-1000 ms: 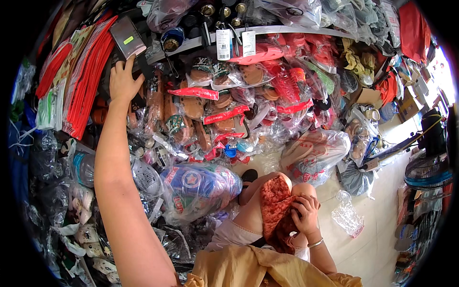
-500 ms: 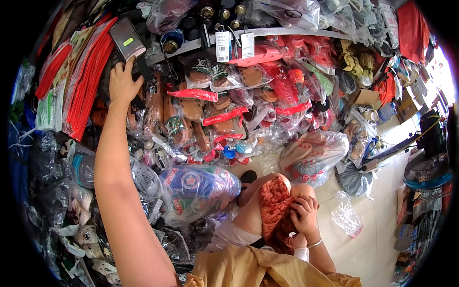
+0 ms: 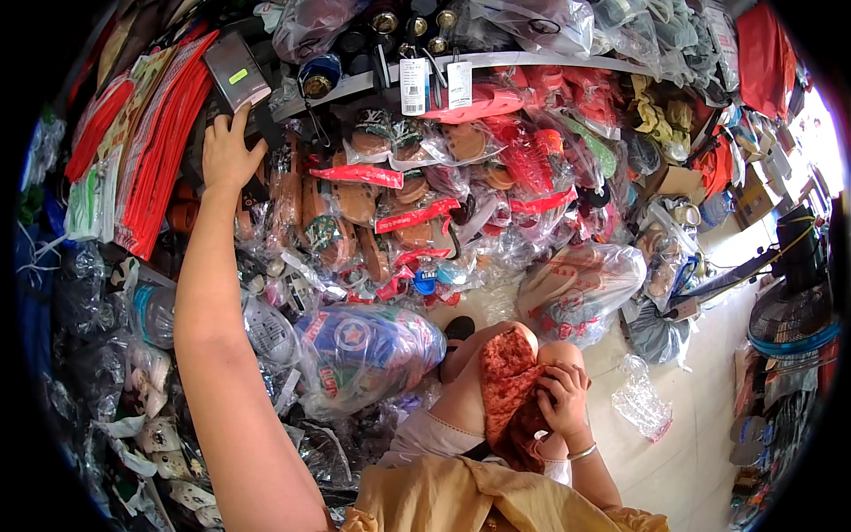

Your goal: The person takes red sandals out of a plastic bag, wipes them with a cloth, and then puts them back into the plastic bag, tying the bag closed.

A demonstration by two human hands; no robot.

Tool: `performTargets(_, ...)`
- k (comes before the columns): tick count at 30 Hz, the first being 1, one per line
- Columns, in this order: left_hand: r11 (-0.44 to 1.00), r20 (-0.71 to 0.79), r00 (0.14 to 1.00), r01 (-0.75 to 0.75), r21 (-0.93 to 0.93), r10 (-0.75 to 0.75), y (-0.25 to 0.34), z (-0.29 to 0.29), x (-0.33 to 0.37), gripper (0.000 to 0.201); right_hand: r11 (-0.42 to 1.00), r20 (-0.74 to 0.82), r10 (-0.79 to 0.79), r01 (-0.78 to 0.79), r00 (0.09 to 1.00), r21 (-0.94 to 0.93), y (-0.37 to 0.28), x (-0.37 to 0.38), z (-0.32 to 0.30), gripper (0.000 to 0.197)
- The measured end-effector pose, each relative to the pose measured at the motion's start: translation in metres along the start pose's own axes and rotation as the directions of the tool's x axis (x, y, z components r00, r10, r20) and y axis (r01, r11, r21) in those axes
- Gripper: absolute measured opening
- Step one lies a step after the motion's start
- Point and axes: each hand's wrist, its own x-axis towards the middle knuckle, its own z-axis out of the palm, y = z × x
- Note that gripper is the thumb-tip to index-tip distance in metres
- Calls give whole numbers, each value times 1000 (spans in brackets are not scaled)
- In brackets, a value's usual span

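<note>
My left hand [image 3: 229, 155] reaches to the far left, thumb spread from the fingers. Its index fingertip touches the lower edge of a dark, phone-like device [image 3: 237, 71] with a small bright green patch on its screen. That device leans beside a row of red-edged flat packs. On my bent knee lies my right hand [image 3: 562, 390], a bangle at the wrist. Its curled fingers close over a rust-red velvety cloth [image 3: 508, 383] draped across my lap. Part of that cloth is hidden under the fingers.
Brown clogs [image 3: 357, 199] in clear bags with red strips fill the shelf ahead. A large blue bagged bundle [image 3: 363, 355] lies near my knees, beside a white plastic bag [image 3: 581, 288]. A clear wrapper [image 3: 643, 399] is on the pale floor; a fan [image 3: 793, 310] stands at the right.
</note>
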Motion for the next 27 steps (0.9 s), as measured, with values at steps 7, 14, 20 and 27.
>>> performTargets(7,1000,14,1000,8,-5,-8,1,-1,0,70,1000,0,-4,4,1000,1,0,0,0,23)
performTargets(14,1000,-29,1000,-4,5,4,0,3,0,72,1000,-6,-8,8,1000,3,1,0,0,23)
performTargets(20,1000,-35,999,-6,-1,6,0,1,0,72,1000,-3,-4,4,1000,0,1,0,1,23)
performTargets(27,1000,-6,1000,0,-2,0,0,2,0,70,1000,6,4,-4,1000,-1,2,-2,2,23)
